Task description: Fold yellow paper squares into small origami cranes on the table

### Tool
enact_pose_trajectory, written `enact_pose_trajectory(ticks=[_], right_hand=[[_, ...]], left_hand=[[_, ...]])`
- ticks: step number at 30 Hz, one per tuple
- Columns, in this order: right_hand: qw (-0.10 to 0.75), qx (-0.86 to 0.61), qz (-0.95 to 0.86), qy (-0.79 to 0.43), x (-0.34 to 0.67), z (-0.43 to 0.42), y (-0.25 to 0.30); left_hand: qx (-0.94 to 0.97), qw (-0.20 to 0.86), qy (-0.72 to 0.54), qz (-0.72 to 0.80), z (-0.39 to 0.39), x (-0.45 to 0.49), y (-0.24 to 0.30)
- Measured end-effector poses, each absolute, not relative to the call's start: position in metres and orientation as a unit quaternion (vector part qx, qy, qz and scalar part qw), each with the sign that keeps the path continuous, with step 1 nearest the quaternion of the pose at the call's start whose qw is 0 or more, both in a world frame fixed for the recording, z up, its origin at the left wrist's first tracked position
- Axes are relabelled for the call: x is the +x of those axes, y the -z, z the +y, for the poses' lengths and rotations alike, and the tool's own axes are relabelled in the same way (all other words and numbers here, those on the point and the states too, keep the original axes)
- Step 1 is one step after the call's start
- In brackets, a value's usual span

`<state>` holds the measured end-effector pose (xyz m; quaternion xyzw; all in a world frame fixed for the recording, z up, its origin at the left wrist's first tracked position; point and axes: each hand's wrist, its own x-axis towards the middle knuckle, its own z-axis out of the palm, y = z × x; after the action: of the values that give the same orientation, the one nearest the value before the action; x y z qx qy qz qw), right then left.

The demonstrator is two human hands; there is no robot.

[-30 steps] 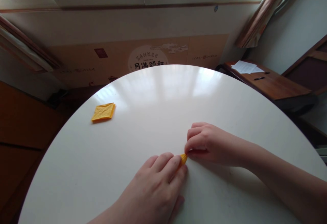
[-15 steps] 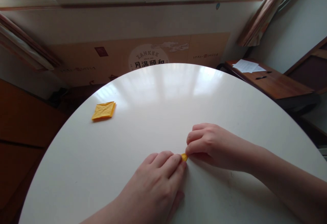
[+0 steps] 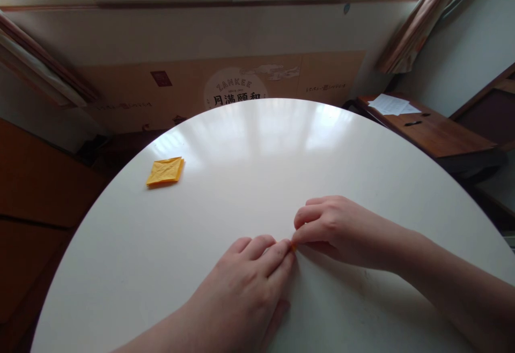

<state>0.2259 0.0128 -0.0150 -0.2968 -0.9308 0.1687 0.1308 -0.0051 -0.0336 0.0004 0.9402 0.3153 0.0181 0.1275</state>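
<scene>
Only a tiny sliver of a yellow plastic piece (image 3: 294, 247) shows between my two hands, low over the white table. Its other parts are hidden under the fingers. My left hand (image 3: 254, 278) rests on the tabletop with its fingers pressed together, holding the piece down at the index fingertip. Coming from the right, my right hand (image 3: 322, 223) has its fingers curled and pinches the piece at its right end. Farther back on the left lies a folded, crinkled yellow packet of thin plastic (image 3: 165, 171), apart from both hands.
The round white table (image 3: 225, 181) has a curved far edge. Beyond it stand a large printed cardboard panel (image 3: 325, 74) and a window. At the right, a brown wooden table (image 3: 446, 135) carries white papers (image 3: 392, 104) and small dark items. Curtains hang on both sides.
My left fingertips have slid slightly right, closer to my right fingers, so less of the yellow piece shows. The right hand stays nearly in place.
</scene>
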Motion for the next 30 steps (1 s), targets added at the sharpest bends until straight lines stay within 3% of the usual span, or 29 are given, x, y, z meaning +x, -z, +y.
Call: enact_pose_trajectory(ticks=[14,22,30], right_hand=[[0.092,-0.371,-0.914,-0.136,0.230,0.008,0.007],[0.172,-0.372,-0.901,-0.141,0.230,0.011,0.015],[0.142,-0.402,-0.882,-0.202,0.226,0.011,0.034]], left_hand=[[0.935,0.168,-0.009,0.312,-0.030,-0.008,0.000],[0.934,0.167,-0.002,0.315,-0.030,-0.008,0.001],[0.935,0.170,-0.001,0.311,-0.031,-0.009,0.003]])
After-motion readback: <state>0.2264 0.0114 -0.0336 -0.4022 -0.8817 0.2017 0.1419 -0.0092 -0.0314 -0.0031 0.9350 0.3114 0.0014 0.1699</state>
